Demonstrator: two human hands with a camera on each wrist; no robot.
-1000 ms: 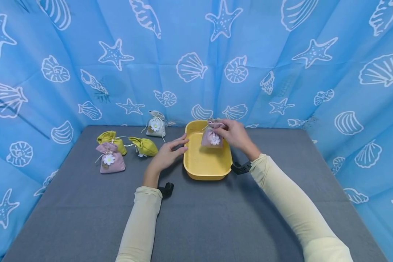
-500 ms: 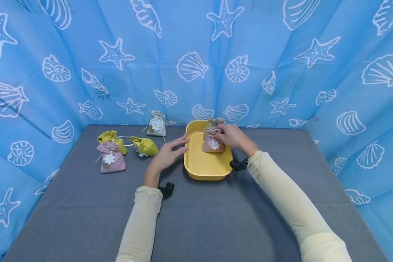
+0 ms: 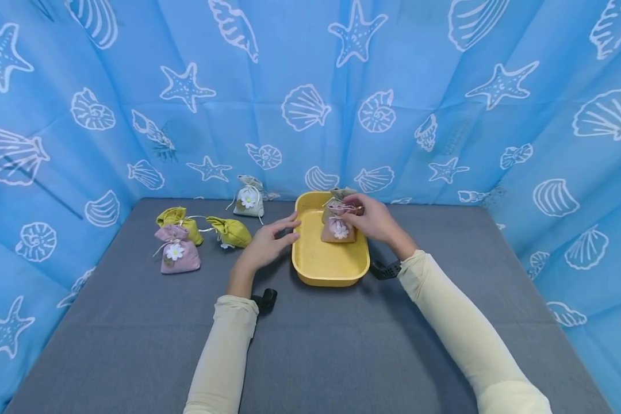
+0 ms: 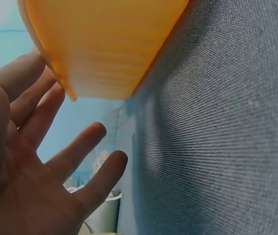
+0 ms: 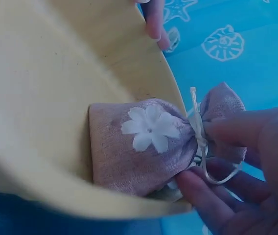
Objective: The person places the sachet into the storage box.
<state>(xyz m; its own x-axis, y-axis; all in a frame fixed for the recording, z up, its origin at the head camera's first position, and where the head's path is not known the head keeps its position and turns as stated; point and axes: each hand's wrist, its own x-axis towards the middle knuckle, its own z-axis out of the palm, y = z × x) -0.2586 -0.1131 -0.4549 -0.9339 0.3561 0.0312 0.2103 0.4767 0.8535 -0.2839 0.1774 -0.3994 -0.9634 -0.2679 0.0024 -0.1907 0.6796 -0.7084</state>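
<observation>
A small pink drawstring pouch (image 3: 338, 225) with a white flower stands in the yellow tray (image 3: 323, 270), leaning at its back right. Behind it, a grey-beige pouch (image 3: 344, 191) shows only in part. My right hand (image 3: 375, 221) is at the pink pouch's gathered neck; in the right wrist view the thumb lies on the tied neck of the pouch (image 5: 129, 147), the other fingers beneath it. My left hand (image 3: 266, 244) has its fingers spread, fingertips at the tray's left rim. In the left wrist view those fingers (image 4: 97, 181) are straight beside the tray wall (image 4: 104, 54).
To the left lie another pink pouch (image 3: 180, 257) and two yellow-green pouches, one behind it (image 3: 173, 217) and one nearer my left hand (image 3: 230, 231). A white pouch (image 3: 249, 198) stands at the back. A blue shell-patterned curtain (image 3: 269, 115) borders the grey table (image 3: 310, 345).
My right hand has lowered the pink pouch into the tray, in front of the grey-beige one, and its fingers have loosened a little. The left hand stays at the rim.
</observation>
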